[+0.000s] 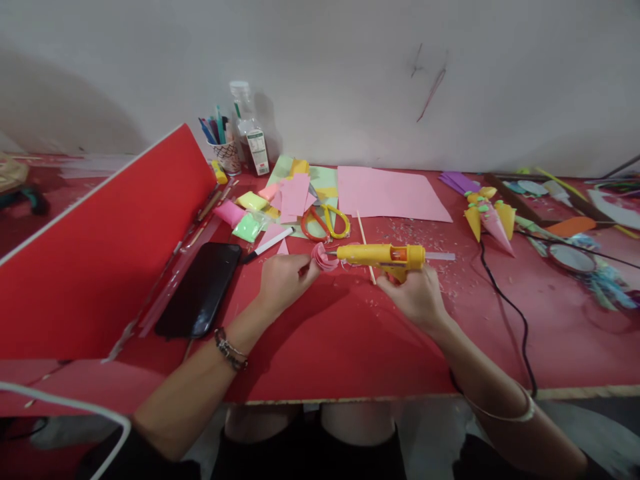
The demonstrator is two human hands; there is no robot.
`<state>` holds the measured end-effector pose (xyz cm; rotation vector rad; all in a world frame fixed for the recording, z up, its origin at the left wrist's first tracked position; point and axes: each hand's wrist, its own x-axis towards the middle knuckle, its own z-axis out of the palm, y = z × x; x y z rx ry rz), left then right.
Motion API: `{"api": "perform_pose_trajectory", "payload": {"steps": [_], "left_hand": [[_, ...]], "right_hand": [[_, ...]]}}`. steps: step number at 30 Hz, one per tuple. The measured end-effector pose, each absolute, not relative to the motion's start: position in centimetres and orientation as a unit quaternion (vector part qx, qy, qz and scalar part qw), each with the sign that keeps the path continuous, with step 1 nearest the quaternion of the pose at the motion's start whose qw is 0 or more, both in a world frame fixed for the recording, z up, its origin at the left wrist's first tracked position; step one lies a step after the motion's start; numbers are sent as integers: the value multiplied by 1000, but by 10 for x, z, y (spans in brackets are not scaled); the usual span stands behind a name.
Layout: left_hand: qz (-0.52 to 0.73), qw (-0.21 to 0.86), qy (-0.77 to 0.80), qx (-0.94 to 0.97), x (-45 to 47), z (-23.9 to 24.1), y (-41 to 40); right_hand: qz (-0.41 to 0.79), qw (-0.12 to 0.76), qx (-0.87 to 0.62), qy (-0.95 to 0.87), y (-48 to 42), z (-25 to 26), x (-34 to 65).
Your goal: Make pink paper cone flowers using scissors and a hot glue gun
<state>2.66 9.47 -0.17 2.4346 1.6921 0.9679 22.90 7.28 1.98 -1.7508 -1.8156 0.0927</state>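
My right hand (417, 297) is wrapped round the handle of a yellow hot glue gun (367, 253), which points left with a clear glue stick (440, 256) sticking out of its back. Between the fingertips of my left hand (287, 279) is a pink curled paper piece (325, 259), rolled in loops. The gun's nozzle reaches the paper's right side; whether it touches cannot be made out. Behind the gun a thin wooden stick (366, 240) lies on the red table (310, 360). Just beyond my left hand are a white marker (270, 245) and scissors (327, 223) with orange and yellow handles.
A black phone (200, 290) lies left, beside a tilted red board (115, 253). Pink paper sheets (390, 193) and coloured clay packets (247, 227) sit behind. A glass bottle (253, 137) and pen cup (227, 157) stand by the wall. Paper cones (493, 220) and a black cord (505, 300) are right.
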Motion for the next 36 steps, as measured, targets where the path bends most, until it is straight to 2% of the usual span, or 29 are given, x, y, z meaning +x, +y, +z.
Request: {"api": "perform_pose_trajectory", "payload": {"steps": [19,36], "left_hand": [[318,-116,524,782,24,-1,96],[358,-133,482,789,23,-2,96]], "right_hand": [[22,250,-666,-702,74,22,229],[5,218,-665,-714,74,20,228]]}}
